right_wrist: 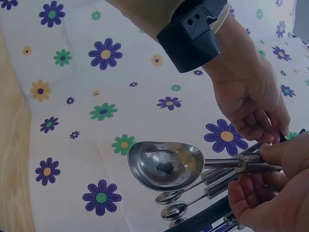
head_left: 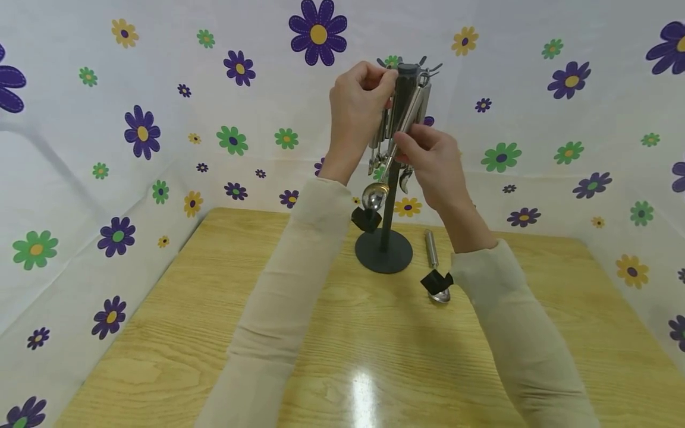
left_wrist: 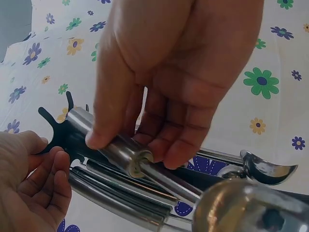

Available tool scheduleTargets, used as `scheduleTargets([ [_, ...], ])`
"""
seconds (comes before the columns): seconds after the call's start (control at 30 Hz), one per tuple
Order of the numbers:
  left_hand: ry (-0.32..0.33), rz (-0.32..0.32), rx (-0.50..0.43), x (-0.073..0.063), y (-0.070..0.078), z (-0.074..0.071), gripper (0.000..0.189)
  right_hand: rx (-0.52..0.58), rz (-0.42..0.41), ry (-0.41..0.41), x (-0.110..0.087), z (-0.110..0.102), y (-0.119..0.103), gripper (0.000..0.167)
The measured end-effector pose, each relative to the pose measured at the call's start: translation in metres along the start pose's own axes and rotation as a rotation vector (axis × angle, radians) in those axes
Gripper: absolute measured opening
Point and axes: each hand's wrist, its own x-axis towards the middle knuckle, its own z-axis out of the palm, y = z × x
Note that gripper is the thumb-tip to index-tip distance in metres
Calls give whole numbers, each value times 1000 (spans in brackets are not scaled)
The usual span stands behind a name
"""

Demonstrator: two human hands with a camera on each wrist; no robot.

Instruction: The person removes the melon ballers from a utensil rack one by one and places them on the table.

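A dark utensil stand [head_left: 384,252] with hooks around its top rises from the table, several metal utensils hanging from it. With thumb and fingertips my left hand [head_left: 355,104] pinches a dark hook [left_wrist: 53,123] at the top. My right hand [head_left: 436,160] grips the metal handle [left_wrist: 113,147] of an ice cream scoop [right_wrist: 166,164]. That scoop slants against the stand, bowl down and handle end up by the hooks. Whether its ring is over a hook cannot be made out. In the right wrist view, small spoons [right_wrist: 174,211] hang behind the scoop.
Another metal spoon-like utensil [head_left: 431,249] lies on the wooden table [head_left: 241,356], right of the stand's base; the right wrist camera partly covers it. A white cloth with printed flowers [head_left: 267,107] encloses the back and sides.
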Motion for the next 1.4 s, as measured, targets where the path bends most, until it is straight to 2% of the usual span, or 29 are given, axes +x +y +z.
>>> scheduleTargets([
  [0.17, -1, 13, -8, -1, -1, -2, 15, -2, 35, -87, -1, -11, -4, 38],
  [0.27, -5, 11, -14, -1, -1, -1, 15, -77, 53, -120, -4, -26, -8, 42],
  [0.43, -8, 2, -24, -2, -2, 2, 14, -226, 92, -131, -6, -55, -17, 44],
  [0.73, 9, 22, -15, 1, -4, -2, 14, -241, 131, -115, -11, -84, -27, 39],
  [0.93, 2, 10, -19, 2, -3, 0, 15, -253, 214, -83, -22, -103, -11, 49],
  [1.03, 2, 7, -25, 2, -3, 1, 14, -297, 256, -82, -29, -112, -1, 53],
  [1.17, -5, 16, -43, 2, -2, 3, 14, -361, 309, -93, -41, -126, 14, 62],
  [1.4, -4, 15, -34, 0, -1, 4, 14, -389, 388, -126, -66, -153, 46, 67],
])
